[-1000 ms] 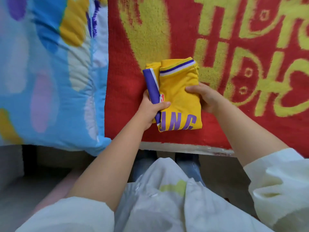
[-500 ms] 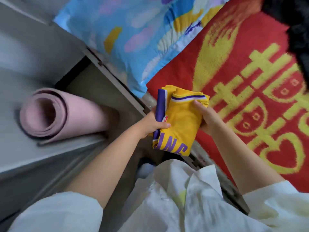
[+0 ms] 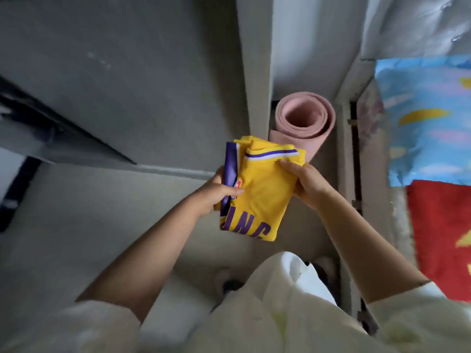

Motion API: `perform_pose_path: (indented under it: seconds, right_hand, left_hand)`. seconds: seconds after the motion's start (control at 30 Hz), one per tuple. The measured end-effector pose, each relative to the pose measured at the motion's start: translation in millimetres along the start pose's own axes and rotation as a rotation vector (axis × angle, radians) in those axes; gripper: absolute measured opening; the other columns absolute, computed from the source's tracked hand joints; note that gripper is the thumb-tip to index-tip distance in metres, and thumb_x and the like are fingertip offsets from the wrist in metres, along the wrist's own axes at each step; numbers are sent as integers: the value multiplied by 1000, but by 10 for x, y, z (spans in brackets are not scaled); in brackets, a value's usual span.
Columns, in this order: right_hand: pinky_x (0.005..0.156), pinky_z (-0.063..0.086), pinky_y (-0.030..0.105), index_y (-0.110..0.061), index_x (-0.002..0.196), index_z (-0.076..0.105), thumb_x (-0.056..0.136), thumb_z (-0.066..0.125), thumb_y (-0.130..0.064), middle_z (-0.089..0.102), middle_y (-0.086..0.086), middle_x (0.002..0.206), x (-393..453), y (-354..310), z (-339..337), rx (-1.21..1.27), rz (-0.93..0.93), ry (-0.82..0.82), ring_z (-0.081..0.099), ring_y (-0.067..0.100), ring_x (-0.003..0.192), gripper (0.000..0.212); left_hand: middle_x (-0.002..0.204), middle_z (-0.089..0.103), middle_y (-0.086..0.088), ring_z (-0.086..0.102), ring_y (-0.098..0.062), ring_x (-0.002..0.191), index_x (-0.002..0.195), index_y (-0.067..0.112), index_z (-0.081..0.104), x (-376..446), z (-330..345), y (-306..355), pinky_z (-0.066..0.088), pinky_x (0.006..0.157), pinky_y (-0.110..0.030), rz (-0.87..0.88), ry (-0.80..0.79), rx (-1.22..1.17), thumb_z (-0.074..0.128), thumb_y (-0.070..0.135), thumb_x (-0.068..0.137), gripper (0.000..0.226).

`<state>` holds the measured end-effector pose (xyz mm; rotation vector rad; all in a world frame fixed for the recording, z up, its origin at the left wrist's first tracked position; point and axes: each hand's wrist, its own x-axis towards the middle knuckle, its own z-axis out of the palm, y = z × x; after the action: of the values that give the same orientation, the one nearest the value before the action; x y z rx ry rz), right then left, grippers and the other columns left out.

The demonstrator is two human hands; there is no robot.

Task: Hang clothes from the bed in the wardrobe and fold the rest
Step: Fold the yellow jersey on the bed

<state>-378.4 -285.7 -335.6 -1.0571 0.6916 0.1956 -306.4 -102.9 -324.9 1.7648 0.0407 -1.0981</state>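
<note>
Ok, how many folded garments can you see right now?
1. The folded yellow jersey is held off the bed between the left hand and right hand, in front of the pink rolled mat. Others may lie out of frame.

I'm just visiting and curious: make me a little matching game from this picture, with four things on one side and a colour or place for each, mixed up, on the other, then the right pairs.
Things:
1. folded jersey
2. rolled mat
3. red blanket
4. left hand

Descriptions:
A. pink, on the floor beside the bed
B. grips the purple-trimmed edge
C. yellow with purple letters, held in both hands
D. on the bed at the far right, with yellow marks

Pairs: 1-C, 2-A, 3-D, 4-B
</note>
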Motion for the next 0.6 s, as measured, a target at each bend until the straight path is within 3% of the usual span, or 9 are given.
perform_pose_path:
  seconds: [0.1, 0.23, 0.47, 0.6]
  right_hand:
    - [80, 51, 36, -19, 114, 52, 90, 55, -23, 62, 5, 113, 21, 295, 1196, -121, 49, -130, 60, 23, 99, 24]
    - [78, 51, 37, -21, 111, 54, 89, 56, -26, 62, 3, 111, 42, 515, 2431, -228, 65, -282, 60, 23, 99, 22]
    - [76, 54, 34, -18, 116, 51, 91, 53, -25, 62, 3, 108, 238, 662, 4167, -430, -11, -531, 61, 21, 94, 26]
    - [78, 52, 36, -16, 123, 47, 91, 51, -28, 58, 8, 118, 522, 719, 4936, -466, -18, -575, 61, 23, 97, 34]
  left_hand:
    - [122, 54, -4, 54, -22, 105, 134, 21, 35, -611, -1051, -364, 48, 82, -31, 4, 135, -74, 60, -2, 84, 61]
    - [123, 53, -2, 51, -25, 114, 136, 23, 34, -1285, -2049, -752, 40, 100, -41, 31, 305, -125, 62, 2, 83, 64]
    - [122, 55, -9, 55, -27, 109, 131, 15, 36, -1875, -3289, -1273, 45, 95, -42, 119, 485, -329, 61, 3, 84, 54]
    - [112, 56, -8, 56, -26, 102, 123, 16, 37, -1848, -3938, -1353, 46, 89, -40, 139, 563, -455, 60, 7, 86, 45]
